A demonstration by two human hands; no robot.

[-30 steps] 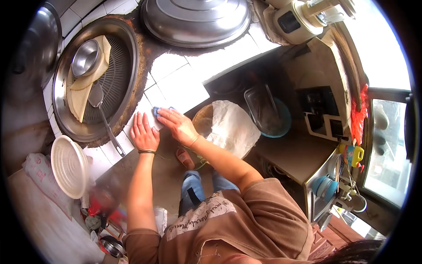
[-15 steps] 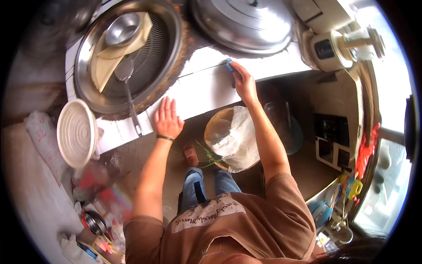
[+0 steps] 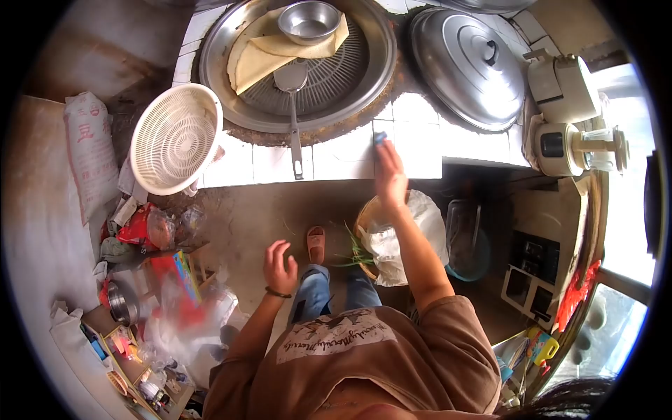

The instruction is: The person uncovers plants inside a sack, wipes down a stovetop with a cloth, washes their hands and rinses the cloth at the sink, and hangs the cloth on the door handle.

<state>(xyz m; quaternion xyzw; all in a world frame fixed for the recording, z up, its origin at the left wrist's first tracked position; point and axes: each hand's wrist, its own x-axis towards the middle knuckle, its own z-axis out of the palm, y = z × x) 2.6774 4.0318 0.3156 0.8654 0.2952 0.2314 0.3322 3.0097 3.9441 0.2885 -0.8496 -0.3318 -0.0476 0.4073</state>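
My right hand (image 3: 392, 173) presses a small blue cloth (image 3: 380, 137) against the white tiled counter (image 3: 343, 158); most of the cloth is hidden under the fingers. My left hand (image 3: 280, 269) hangs in the air below the counter edge, empty, with its fingers loosely bent and apart. Left of the right hand, a spatula (image 3: 295, 126) rests over the rim of a large metal pan (image 3: 383, 66), its handle on the tiles. Folded flatbread (image 3: 262, 64) lies in the pan, with a small metal bowl (image 3: 309, 22) on top.
A white plastic colander (image 3: 176, 140) stands at the counter's left end. A big domed lid (image 3: 465, 70) lies to the right, beside a blender-like appliance (image 3: 563, 148). A basket with a white bag (image 3: 409, 238) is on the floor under my right arm. Bags clutter the left side.
My left hand has left the counter edge and drawn back toward my body. My right hand has moved left along the tiles with the blue cloth. The camera view has turned.
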